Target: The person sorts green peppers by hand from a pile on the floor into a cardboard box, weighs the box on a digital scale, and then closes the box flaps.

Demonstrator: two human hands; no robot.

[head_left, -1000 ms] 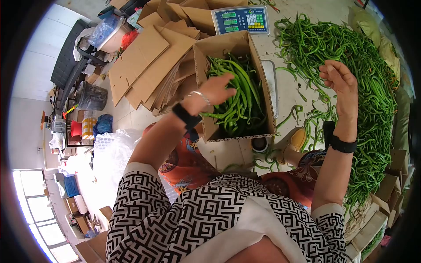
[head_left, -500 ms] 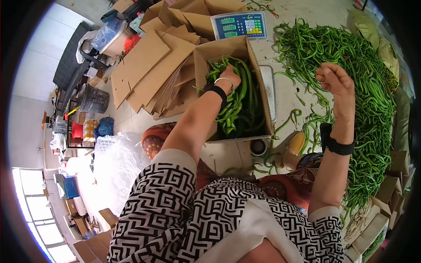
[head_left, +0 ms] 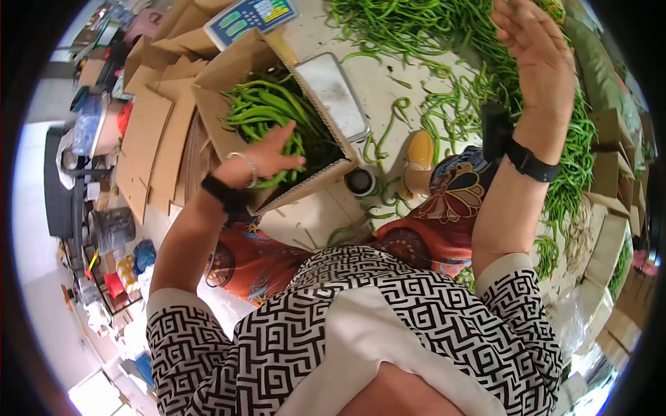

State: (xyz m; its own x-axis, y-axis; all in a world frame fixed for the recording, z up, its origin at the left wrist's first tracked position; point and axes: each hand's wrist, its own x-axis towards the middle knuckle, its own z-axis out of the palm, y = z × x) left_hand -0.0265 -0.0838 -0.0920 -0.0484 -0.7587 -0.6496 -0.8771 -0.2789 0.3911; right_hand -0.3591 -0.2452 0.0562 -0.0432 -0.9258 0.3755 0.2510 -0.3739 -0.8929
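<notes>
My left hand [head_left: 272, 154] is over the near side of an open cardboard box [head_left: 320, 111], fingers spread and holding nothing. Long green peppers [head_left: 267, 104] fill much of the box, lying in loose curves under and beyond my fingertips. My right hand [head_left: 535, 59] is raised at the upper right, fingers extended and a little bent, with nothing in it. In this view it overlaps the large heap of green peppers [head_left: 395, 24] spread on the floor. Each wrist has a black band, and a pale bracelet circles the left one.
A metal weighing platform [head_left: 334, 93] lies along the box's right side, its display panel [head_left: 250, 21] behind. Flattened cardboard [head_left: 142, 132] leans to the left. A dark round cup [head_left: 360, 182] stands near the box corner. Loose peppers [head_left: 451, 104] and my yellow shoe [head_left: 420, 150] are on the floor.
The view has swung to the right. My left hand has drawn back from among the peppers towards the near side of the box and spread its fingers. The right hand's fingers have straightened.
</notes>
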